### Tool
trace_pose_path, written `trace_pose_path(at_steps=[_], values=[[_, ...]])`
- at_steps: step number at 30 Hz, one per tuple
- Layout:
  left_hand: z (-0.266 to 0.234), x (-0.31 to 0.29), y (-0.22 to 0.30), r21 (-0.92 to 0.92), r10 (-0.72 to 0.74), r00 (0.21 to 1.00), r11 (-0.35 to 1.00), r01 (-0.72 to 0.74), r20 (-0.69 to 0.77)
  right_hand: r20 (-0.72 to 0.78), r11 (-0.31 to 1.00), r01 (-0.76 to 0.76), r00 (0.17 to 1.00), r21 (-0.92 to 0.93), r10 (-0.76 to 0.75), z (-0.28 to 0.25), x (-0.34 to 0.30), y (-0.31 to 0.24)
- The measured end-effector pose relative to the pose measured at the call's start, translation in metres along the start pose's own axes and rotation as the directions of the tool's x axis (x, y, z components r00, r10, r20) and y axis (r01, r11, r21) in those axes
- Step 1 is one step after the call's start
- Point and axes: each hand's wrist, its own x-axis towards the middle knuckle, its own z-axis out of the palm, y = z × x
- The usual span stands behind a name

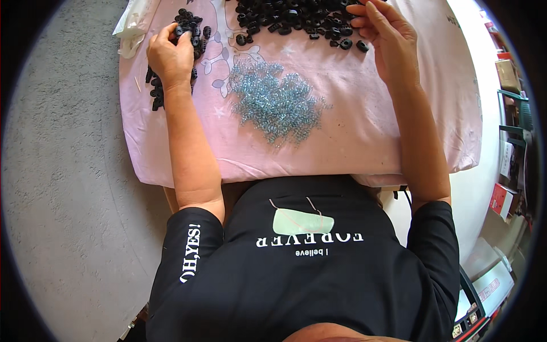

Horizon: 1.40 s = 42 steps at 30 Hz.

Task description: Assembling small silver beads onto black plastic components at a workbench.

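Note:
My left hand (172, 58) is over a smaller heap of black plastic pieces (157, 96) at the table's far left. Its thumb and fingers close on a small black plastic piece (180, 32), which they partly hide. At the far right my right hand (393, 45) is raised beside a large pile of similar black pieces (290, 18), rounded and with holes. Its thumb and forefinger come together near the upper edge; what they hold, if anything, is too small to tell. Between my arms lies a loose heap of tiny bluish, shiny coil springs (276, 102).
A pink patterned cloth (353, 137) covers the table. A crumpled white plastic bag (134, 28) lies at its far left corner, with a thin pale stick (137, 84) nearby. Grey floor (68, 142) shows at left; boxes (507, 77) stand along the right.

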Motion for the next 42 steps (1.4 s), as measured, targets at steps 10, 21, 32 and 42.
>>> trace_pose_path(at_steps=[10,21,32,42], values=[[0.011,-0.007,0.035,-0.140,0.136,0.983,0.978,-0.154,-0.127,0.170,0.316,0.304,0.905,-0.899,-0.389,-0.040,0.027,-0.003],[0.003,-0.017,0.071,-0.327,0.149,0.988,0.932,-0.154,-0.040,0.286,0.335,0.391,0.903,-0.857,-0.322,-0.030,0.019,0.011],[0.005,-0.021,0.078,-0.407,0.189,0.982,0.896,-0.175,-0.007,0.475,0.324,0.563,0.823,-0.761,-0.312,0.006,-0.005,-0.013],[0.005,-0.028,0.097,-0.473,0.235,0.972,0.855,-0.212,-0.010,0.547,0.208,0.619,0.775,-0.757,-0.315,0.002,-0.006,0.004]])
